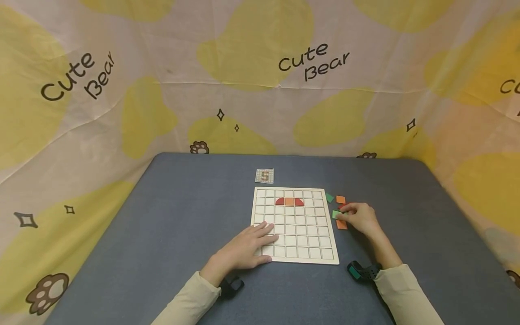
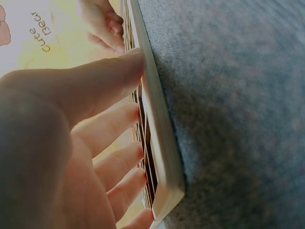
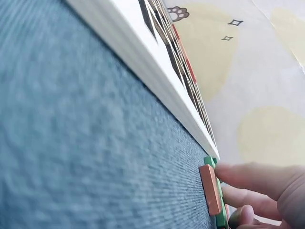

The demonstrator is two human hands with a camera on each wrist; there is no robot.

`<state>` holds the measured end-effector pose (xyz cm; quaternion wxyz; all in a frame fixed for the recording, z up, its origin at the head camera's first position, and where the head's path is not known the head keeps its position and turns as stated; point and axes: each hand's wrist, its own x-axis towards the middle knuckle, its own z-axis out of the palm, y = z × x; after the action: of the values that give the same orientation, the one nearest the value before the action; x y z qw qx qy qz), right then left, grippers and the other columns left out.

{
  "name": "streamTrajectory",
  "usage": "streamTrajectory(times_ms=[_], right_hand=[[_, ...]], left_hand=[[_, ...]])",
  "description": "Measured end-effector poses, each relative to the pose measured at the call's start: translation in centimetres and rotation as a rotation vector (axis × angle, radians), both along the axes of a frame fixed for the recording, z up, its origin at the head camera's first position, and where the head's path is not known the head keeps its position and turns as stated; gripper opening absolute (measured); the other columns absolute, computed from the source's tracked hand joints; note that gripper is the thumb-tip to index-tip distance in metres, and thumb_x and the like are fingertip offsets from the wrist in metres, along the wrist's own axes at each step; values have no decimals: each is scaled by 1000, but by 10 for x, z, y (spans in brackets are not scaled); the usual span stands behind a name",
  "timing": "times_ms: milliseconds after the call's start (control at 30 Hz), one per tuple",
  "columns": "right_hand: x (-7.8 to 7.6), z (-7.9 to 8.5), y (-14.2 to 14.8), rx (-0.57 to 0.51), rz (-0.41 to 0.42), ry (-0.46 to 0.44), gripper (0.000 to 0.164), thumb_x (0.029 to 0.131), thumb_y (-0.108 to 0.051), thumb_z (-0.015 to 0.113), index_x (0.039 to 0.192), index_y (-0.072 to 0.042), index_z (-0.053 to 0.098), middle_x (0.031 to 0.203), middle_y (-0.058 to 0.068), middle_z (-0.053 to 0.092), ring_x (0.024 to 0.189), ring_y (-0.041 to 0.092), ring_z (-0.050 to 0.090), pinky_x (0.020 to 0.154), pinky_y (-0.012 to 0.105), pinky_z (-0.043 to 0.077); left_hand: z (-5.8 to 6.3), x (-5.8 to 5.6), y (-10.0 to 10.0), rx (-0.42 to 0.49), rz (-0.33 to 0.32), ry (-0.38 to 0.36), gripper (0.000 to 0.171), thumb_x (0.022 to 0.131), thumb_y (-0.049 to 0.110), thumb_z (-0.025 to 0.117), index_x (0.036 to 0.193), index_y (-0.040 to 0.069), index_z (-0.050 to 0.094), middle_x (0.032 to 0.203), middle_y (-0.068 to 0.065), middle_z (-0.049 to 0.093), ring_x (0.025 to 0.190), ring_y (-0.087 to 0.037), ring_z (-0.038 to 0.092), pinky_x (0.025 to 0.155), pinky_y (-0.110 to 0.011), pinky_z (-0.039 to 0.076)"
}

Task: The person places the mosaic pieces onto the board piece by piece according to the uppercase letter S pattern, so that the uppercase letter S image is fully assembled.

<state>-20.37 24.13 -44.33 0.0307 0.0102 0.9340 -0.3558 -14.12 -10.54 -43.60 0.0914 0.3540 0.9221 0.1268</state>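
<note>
A white grid board (image 1: 300,253) lies flat on the table, with two red quarter-round tiles (image 1: 280,201) and an orange square tile (image 1: 289,201) between them in an upper row. My left hand (image 1: 245,246) rests on its lower left corner, fingers spread, the thumb at the front edge. Right of the board, my right hand (image 1: 361,219) is among loose tiles, its fingertips by a light green tile (image 1: 336,215). Below the fingertips is an orange tile (image 3: 210,189). Whether the thumb and fingers pinch a tile is hidden.
A small printed card (image 1: 264,176) lies beyond the board. More loose tiles lie right of the board: a dark green one (image 1: 329,197), an orange one (image 1: 340,199) and a partly covered red one (image 1: 341,206). Patterned cloth (image 1: 243,58) hangs behind the blue-grey table (image 1: 183,194).
</note>
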Motion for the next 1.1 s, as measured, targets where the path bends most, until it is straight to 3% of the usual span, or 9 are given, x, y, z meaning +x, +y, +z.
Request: streamTrajectory(times_ms=[300, 500, 1100], right_hand=[[-3, 0, 3, 10, 126, -17, 36, 81, -21, 75, 106, 5, 70, 59, -5, 47, 55, 9, 41, 52, 22, 32], [-4, 0, 8, 8, 167, -24, 36, 79, -20, 77, 105, 4, 70, 58, -5, 42, 53, 8, 39, 51, 21, 30], [-7, 3, 13, 11, 202, -18, 29, 77, -17, 78, 98, 2, 71, 61, -5, 46, 56, 6, 40, 51, 20, 32]], left_hand=[[0, 1, 0, -7, 17, -11, 55, 91, 39, 61, 141, 21, 50, 156, -7, 38, 148, -28, 32, 119, -49, 32], [0, 2, 0, 0, 15, -10, 55, 91, 38, 62, 141, 21, 50, 156, -7, 38, 148, -28, 32, 118, -49, 32], [1, 3, 1, -7, 15, 0, 55, 90, 39, 62, 141, 21, 51, 156, -7, 39, 148, -28, 32, 119, -49, 33]])
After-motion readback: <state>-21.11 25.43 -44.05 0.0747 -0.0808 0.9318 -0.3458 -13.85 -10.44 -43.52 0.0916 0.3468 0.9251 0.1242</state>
